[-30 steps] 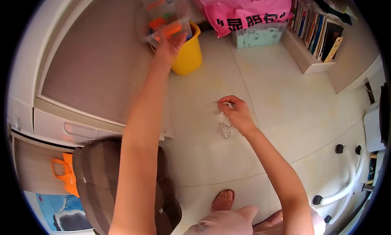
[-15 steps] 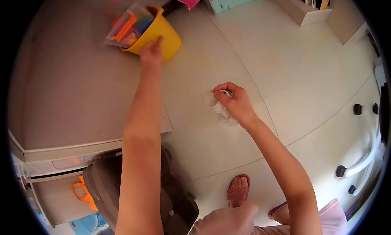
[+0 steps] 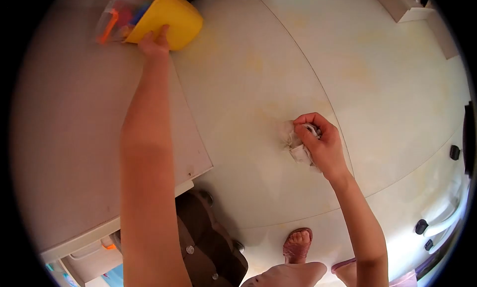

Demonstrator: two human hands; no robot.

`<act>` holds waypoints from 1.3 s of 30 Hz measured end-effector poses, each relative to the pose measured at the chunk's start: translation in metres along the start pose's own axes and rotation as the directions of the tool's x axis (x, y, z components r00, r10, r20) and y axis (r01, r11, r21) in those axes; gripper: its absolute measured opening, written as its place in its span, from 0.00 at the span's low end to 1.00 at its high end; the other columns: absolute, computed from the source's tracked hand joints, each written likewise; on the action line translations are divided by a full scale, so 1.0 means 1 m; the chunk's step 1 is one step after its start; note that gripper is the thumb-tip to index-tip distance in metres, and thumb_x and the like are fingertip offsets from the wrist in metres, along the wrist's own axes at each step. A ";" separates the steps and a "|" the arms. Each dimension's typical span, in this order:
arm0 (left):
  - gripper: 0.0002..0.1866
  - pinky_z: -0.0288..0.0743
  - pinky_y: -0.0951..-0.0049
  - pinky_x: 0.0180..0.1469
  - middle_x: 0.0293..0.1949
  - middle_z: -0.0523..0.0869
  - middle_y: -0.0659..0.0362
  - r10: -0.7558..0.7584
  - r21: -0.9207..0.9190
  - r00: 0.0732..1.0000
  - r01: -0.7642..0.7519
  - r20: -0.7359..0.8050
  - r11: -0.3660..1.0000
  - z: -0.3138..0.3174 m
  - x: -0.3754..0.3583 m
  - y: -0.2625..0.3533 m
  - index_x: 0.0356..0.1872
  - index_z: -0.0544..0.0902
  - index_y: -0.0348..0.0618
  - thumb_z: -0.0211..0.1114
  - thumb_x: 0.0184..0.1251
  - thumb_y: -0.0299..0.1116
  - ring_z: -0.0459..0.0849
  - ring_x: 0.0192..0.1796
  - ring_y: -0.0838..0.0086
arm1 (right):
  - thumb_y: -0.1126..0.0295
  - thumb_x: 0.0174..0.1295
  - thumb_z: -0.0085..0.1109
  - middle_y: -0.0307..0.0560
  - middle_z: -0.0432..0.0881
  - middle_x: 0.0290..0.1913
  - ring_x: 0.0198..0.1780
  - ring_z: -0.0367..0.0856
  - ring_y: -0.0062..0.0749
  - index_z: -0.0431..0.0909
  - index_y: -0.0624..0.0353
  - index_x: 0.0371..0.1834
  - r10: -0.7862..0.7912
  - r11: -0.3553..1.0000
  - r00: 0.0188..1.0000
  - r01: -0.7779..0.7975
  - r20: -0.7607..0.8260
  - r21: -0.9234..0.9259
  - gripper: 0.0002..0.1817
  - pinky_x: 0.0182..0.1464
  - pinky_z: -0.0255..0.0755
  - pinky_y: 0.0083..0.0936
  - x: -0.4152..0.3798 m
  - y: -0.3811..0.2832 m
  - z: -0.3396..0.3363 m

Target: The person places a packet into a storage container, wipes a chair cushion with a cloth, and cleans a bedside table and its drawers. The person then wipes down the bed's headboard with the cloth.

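Observation:
At the upper left, my left hand grips the side of a yellow bucket, thumb and fingers against its wall. The bucket is tilted over the tabletop, and a clear container with orange, red and blue items shows blurred at its mouth. Over the floor right of centre, my right hand is closed on a crumpled whitish cloth or tissue, which hangs from the pinched fingers.
A wide tabletop fills the left side, its corner near the centre. Below it stands a dark tufted stool beside an open drawer. White chair legs are at the right, a shelf edge at the upper right.
The view has shifted. The yellow bucket and my left hand now appear farther up and left, and my right hand with the crumpled cloth or tissue appears farther right and lower.

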State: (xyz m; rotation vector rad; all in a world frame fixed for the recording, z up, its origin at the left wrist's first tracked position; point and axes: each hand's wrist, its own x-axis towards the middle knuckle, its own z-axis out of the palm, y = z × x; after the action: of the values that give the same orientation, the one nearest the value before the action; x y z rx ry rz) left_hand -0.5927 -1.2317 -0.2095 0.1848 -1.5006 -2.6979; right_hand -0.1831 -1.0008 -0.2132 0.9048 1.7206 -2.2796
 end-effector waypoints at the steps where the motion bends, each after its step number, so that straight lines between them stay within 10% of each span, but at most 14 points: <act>1: 0.21 0.68 0.49 0.64 0.61 0.70 0.49 -0.004 0.003 1.000 0.004 -0.019 1.000 0.003 0.006 0.002 0.64 0.66 0.39 0.42 0.72 0.26 0.69 0.64 0.51 | 0.71 0.63 0.58 0.34 0.77 0.27 0.28 0.69 0.14 0.79 0.62 0.39 -0.015 1.000 1.000 0.015 0.001 0.000 0.07 0.30 0.65 0.16 0.001 0.003 0.000; 8: 0.25 0.48 0.47 0.76 0.72 0.58 0.44 -0.105 0.108 0.970 0.083 0.220 0.991 0.052 0.009 -0.016 0.70 0.54 0.27 0.39 0.78 0.31 0.55 0.74 0.52 | 0.73 0.63 0.57 0.34 0.77 0.28 0.29 0.69 0.13 0.79 0.63 0.39 -0.064 0.998 0.998 0.064 -0.014 -0.021 0.05 0.30 0.64 0.16 0.004 0.017 -0.009; 17: 0.13 0.62 0.50 0.70 0.53 0.76 0.49 0.017 0.223 0.999 -0.006 -0.050 0.975 0.112 0.005 -0.019 0.54 0.70 0.33 0.50 0.71 0.25 0.76 0.56 0.52 | 0.76 0.62 0.59 0.38 0.79 0.34 0.32 0.76 0.21 0.78 0.58 0.40 -0.211 0.947 0.973 0.181 -0.090 -0.266 0.05 0.33 0.69 0.20 0.003 0.018 -0.040; 19: 0.12 0.64 0.49 0.69 0.52 0.77 0.48 -0.014 0.093 0.999 0.016 -0.029 0.995 0.093 0.020 0.003 0.52 0.70 0.34 0.50 0.71 0.25 0.77 0.57 0.50 | 0.77 0.60 0.60 0.41 0.79 0.38 0.32 0.79 0.29 0.77 0.56 0.39 -0.469 0.733 0.883 0.374 -0.025 -0.568 0.06 0.33 0.72 0.25 0.013 0.022 -0.036; 25: 0.09 0.84 0.59 0.51 0.46 0.83 0.51 -0.066 0.109 0.967 0.040 0.246 0.993 0.041 0.119 0.000 0.48 0.72 0.38 0.49 0.73 0.29 0.86 0.44 0.57 | 0.78 0.56 0.61 0.38 0.78 0.40 0.31 0.80 0.37 0.74 0.52 0.36 -0.487 0.600 0.861 0.453 0.148 -0.660 0.08 0.30 0.74 0.31 0.066 0.058 0.011; 34: 0.19 0.80 0.56 0.57 0.55 0.77 0.45 0.130 0.075 0.991 -0.127 -0.031 0.989 0.090 0.077 -0.027 0.55 0.70 0.34 0.59 0.64 0.24 0.80 0.56 0.51 | 0.75 0.51 0.64 0.38 0.78 0.37 0.31 0.80 0.38 0.74 0.49 0.36 -0.624 0.499 0.775 0.494 0.101 -0.712 0.12 0.31 0.76 0.32 0.073 0.081 0.006; 38: 0.11 0.82 0.65 0.49 0.46 0.82 0.45 -0.053 0.114 0.996 0.062 -0.074 0.992 0.098 0.009 0.002 0.48 0.73 0.33 0.54 0.72 0.31 0.85 0.49 0.50 | 0.75 0.49 0.65 0.38 0.77 0.36 0.30 0.80 0.38 0.74 0.49 0.36 -0.641 0.510 0.763 0.505 0.085 -0.696 0.13 0.30 0.76 0.31 0.074 0.091 0.013; 39: 0.19 0.79 0.64 0.55 0.48 0.82 0.46 0.000 0.363 1.000 0.001 -0.002 0.932 0.100 0.004 0.007 0.51 0.73 0.31 0.51 0.74 0.40 0.82 0.54 0.52 | 0.75 0.49 0.65 0.38 0.77 0.36 0.30 0.80 0.39 0.74 0.49 0.36 -0.651 0.513 0.755 0.514 0.079 -0.688 0.13 0.30 0.76 0.31 0.074 0.084 0.007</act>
State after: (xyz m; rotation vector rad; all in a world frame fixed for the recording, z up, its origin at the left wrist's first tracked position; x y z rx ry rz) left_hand -0.6091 -1.1516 -0.1521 0.2008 -1.9871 -2.3907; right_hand -0.2079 -1.0178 -0.3212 0.3913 3.0292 -1.5377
